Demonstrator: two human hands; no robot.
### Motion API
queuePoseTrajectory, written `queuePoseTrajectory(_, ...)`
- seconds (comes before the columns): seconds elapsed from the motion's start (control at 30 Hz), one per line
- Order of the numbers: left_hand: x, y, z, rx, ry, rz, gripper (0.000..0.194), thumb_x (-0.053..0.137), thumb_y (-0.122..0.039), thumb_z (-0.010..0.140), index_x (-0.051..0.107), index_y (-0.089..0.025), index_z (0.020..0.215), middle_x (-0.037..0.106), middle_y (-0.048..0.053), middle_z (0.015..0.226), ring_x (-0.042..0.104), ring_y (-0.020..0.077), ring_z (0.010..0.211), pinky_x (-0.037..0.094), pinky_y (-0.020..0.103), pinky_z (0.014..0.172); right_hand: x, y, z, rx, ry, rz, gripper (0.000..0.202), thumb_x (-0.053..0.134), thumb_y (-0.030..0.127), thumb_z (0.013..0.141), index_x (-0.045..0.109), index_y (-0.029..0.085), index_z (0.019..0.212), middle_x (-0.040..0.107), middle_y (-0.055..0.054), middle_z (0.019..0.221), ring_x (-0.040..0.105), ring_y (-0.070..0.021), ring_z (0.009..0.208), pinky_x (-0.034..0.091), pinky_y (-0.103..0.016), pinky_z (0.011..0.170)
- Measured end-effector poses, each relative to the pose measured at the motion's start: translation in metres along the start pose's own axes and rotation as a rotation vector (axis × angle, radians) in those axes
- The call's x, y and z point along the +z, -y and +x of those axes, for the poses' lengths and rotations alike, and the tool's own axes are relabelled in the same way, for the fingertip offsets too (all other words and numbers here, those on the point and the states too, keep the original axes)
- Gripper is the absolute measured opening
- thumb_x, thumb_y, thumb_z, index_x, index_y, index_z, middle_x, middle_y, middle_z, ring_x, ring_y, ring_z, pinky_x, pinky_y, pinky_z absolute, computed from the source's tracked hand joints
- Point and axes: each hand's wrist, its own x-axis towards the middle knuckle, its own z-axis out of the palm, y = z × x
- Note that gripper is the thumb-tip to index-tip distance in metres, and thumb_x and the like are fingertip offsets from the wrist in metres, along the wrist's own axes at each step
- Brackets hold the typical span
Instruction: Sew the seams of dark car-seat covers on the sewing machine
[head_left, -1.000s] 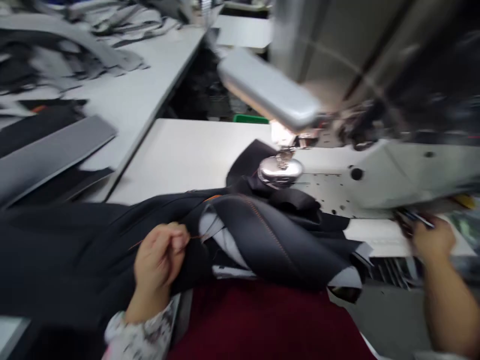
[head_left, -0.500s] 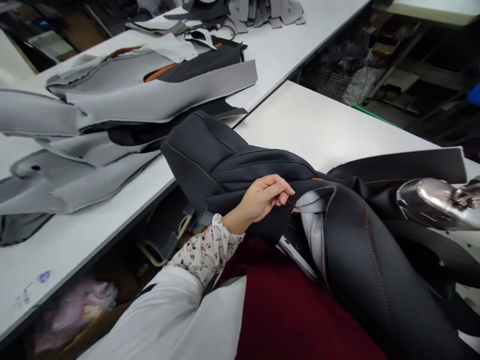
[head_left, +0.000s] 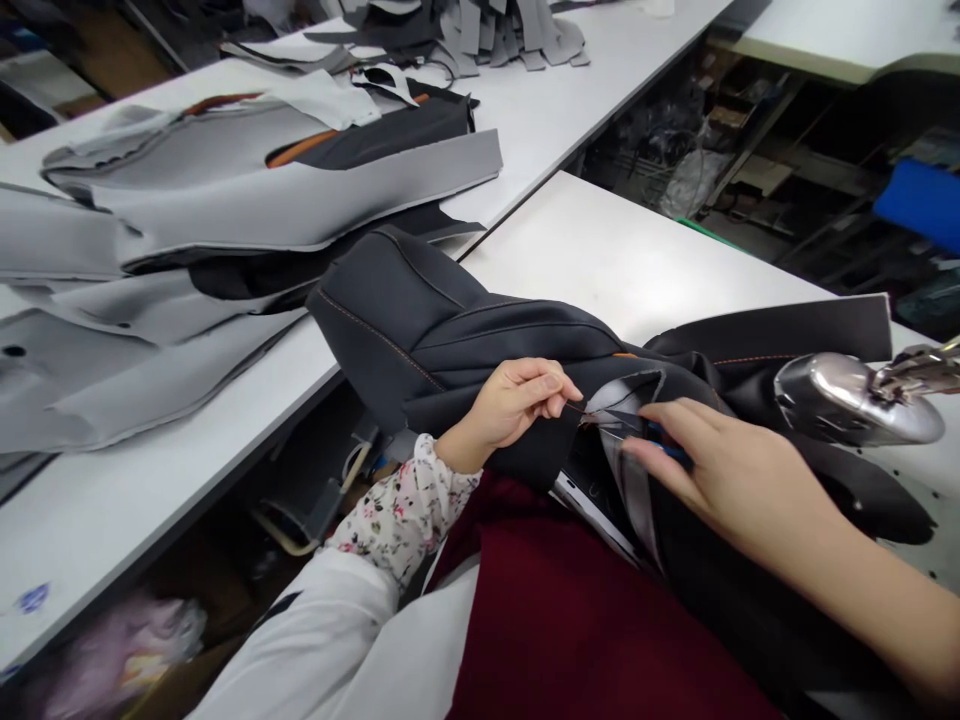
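Note:
My left hand (head_left: 517, 402) pinches a thin orange-brown thread (head_left: 577, 406) between thumb and fingertips. The thread runs to the edge of a black seat cover (head_left: 457, 325) with orange stitching, spread across the table and over my lap. Beside it, my right hand (head_left: 739, 478) is closed on small blue-handled thread snips (head_left: 663, 440). Their blades point left towards the thread, close to the cover's folded-back grey lining (head_left: 636, 480). Whether the blades touch the thread I cannot tell.
A shiny metal sewing machine head (head_left: 832, 395) stands at the right, beside the cover. Grey and black cover pieces (head_left: 300, 205) are heaped on the left table (head_left: 217, 420), with grey strips (head_left: 510, 35) behind. A blue object (head_left: 919, 205) is at the far right.
My right hand has come in from the right with the snips, up to the thread. My left hand still pinches the thread in nearly the same place. The view has shifted slightly.

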Motion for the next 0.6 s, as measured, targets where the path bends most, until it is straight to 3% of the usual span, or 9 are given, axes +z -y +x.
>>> queuePoseTrajectory(0.13,-0.004,-0.008,-0.002,-0.007,0.051,0.059,0.036,0.079,-0.051,0.089,0.082,-0.015,0.082,0.061,0.002,0.060,0.053,0.0095,0.055,0.037,0.020,0.050,0.019,0.003,0.031,-0.068,0.036,0.000,0.046,0.038,0.056,0.108,0.064,0.017,0.105,0.075,-0.006,0.089,0.070,-0.0208,0.063,0.040,-0.031,0.050)
queuePoseTrajectory(0.3,-0.005,-0.018,0.001,0.007,0.117,0.112,0.027,0.078,-0.044,0.091,0.084,-0.018,0.085,0.065,0.003,0.064,0.055,0.0112,0.060,0.042,0.024,0.057,0.028,0.009,0.038,-0.083,0.049,0.073,0.042,0.045,0.055,0.107,0.061,0.020,0.089,0.068,-0.001,0.071,0.065,-0.0186,0.054,0.035,-0.030,0.048)
queuePoseTrajectory(0.47,-0.010,-0.034,-0.010,-0.003,0.153,0.118,0.028,0.075,-0.046,0.093,0.084,-0.021,0.083,0.067,0.004,0.063,0.057,0.0134,0.059,0.043,0.026,0.058,0.016,0.008,0.034,-0.041,0.036,0.268,0.036,0.045,0.050,0.108,0.062,0.022,0.092,0.072,0.001,0.074,0.067,-0.0151,0.059,0.044,-0.028,0.054)
queuePoseTrajectory(0.53,-0.022,-0.040,-0.030,-0.107,0.253,0.102,0.040,0.072,-0.055,0.092,0.084,-0.020,0.078,0.073,0.010,0.068,0.063,0.0177,0.062,0.049,0.030,0.062,-0.001,-0.002,0.019,-0.001,0.000,0.311,0.037,0.045,0.056,0.107,0.062,0.024,0.100,0.071,0.001,0.075,0.066,-0.0142,0.057,0.046,-0.026,0.054)
queuePoseTrajectory(0.6,-0.039,-0.039,-0.059,-0.375,0.380,0.053,0.059,0.071,-0.073,0.084,0.085,-0.017,0.074,0.078,0.017,0.079,0.070,0.0249,0.070,0.056,0.035,0.070,-0.019,-0.019,-0.010,0.118,-0.063,0.257,0.045,0.048,0.067,0.101,0.061,0.025,0.103,0.068,0.000,0.074,0.063,-0.0152,0.054,0.044,-0.028,0.050)
